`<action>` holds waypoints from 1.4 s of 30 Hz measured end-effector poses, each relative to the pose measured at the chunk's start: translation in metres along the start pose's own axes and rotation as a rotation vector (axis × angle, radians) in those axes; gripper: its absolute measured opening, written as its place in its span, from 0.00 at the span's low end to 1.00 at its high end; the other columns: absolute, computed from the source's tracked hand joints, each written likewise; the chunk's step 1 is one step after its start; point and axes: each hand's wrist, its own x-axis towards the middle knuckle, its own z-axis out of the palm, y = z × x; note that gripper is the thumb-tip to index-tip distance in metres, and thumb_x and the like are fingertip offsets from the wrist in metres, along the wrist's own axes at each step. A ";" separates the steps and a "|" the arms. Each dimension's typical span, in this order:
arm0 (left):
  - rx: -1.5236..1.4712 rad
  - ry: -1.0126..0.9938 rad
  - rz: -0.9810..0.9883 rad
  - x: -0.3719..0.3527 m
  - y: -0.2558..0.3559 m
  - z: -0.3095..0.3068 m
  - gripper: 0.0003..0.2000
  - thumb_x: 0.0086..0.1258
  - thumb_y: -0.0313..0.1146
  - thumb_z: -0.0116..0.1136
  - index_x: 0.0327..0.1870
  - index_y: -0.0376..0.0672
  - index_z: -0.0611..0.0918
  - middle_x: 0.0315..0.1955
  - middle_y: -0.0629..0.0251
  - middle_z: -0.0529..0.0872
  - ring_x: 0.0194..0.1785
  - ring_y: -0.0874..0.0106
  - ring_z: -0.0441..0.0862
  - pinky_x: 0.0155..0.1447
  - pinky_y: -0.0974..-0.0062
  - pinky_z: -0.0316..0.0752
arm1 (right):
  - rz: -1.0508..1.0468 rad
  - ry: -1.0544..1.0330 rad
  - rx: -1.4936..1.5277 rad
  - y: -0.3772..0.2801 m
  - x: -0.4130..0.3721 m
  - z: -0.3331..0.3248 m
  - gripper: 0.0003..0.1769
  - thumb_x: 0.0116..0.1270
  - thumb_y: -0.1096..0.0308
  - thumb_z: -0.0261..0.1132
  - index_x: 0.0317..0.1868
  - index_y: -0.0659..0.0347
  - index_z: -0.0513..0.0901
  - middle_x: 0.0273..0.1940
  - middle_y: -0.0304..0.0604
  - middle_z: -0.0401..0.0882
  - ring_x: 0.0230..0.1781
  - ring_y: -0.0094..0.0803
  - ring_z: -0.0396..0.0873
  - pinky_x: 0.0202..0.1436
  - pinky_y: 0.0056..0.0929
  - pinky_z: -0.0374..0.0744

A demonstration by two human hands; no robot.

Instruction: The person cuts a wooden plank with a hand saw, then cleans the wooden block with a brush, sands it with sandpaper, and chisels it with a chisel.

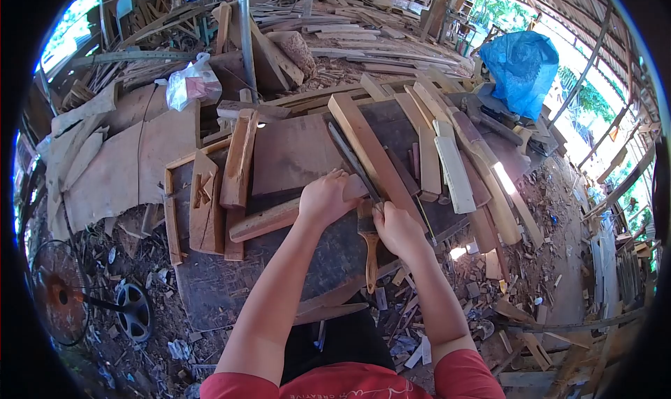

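My left hand is closed on the end of a wooden piece that lies slanting across the dark worktable. My right hand is closed around the near end of a long dark metal tool, whose far part points away from me. Just left of that hand lies a brush with a wooden handle, its bristle end up against the tool. A long reddish-brown beam runs beside the tool on the right. My left fingertips hide part of the wooden piece's end.
Notched wooden blocks and a grooved block stand left of my hands. Planks lie on the right. A blue plastic bag sits at the back right, a white bag at the back left. Wheels stand at lower left.
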 end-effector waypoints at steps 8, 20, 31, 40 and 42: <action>-0.014 -0.055 -0.026 0.002 0.002 -0.004 0.26 0.50 0.50 0.64 0.45 0.37 0.79 0.53 0.56 0.77 0.53 0.63 0.76 0.55 0.70 0.73 | 0.015 -0.038 -0.049 0.018 -0.052 -0.014 0.19 0.69 0.55 0.46 0.37 0.64 0.70 0.30 0.58 0.79 0.35 0.55 0.78 0.39 0.51 0.74; -0.020 -0.067 0.007 0.001 -0.001 -0.003 0.28 0.50 0.49 0.64 0.49 0.38 0.77 0.53 0.56 0.77 0.55 0.63 0.75 0.56 0.70 0.72 | 0.082 -0.084 -0.086 0.048 -0.119 -0.024 0.17 0.68 0.56 0.49 0.35 0.65 0.70 0.27 0.58 0.78 0.31 0.57 0.77 0.37 0.51 0.74; -0.023 -0.067 0.005 0.000 0.000 -0.004 0.29 0.49 0.49 0.65 0.49 0.39 0.78 0.53 0.55 0.76 0.55 0.61 0.75 0.56 0.68 0.72 | 0.020 -0.023 -0.034 0.001 -0.024 -0.016 0.19 0.69 0.56 0.47 0.37 0.65 0.72 0.32 0.58 0.79 0.37 0.55 0.78 0.42 0.49 0.75; -0.002 -0.043 0.017 0.000 -0.001 0.000 0.28 0.51 0.50 0.64 0.50 0.39 0.77 0.53 0.54 0.77 0.55 0.61 0.75 0.56 0.68 0.72 | -0.026 0.048 -0.016 -0.004 0.001 -0.005 0.19 0.69 0.56 0.46 0.39 0.65 0.73 0.34 0.59 0.80 0.39 0.54 0.78 0.44 0.49 0.75; 0.003 -0.056 -0.006 0.000 0.001 -0.004 0.28 0.51 0.50 0.63 0.49 0.39 0.77 0.53 0.54 0.76 0.56 0.61 0.74 0.57 0.69 0.71 | -0.039 0.033 -0.048 -0.001 -0.001 -0.003 0.19 0.69 0.56 0.46 0.39 0.65 0.73 0.33 0.59 0.80 0.37 0.55 0.79 0.43 0.49 0.76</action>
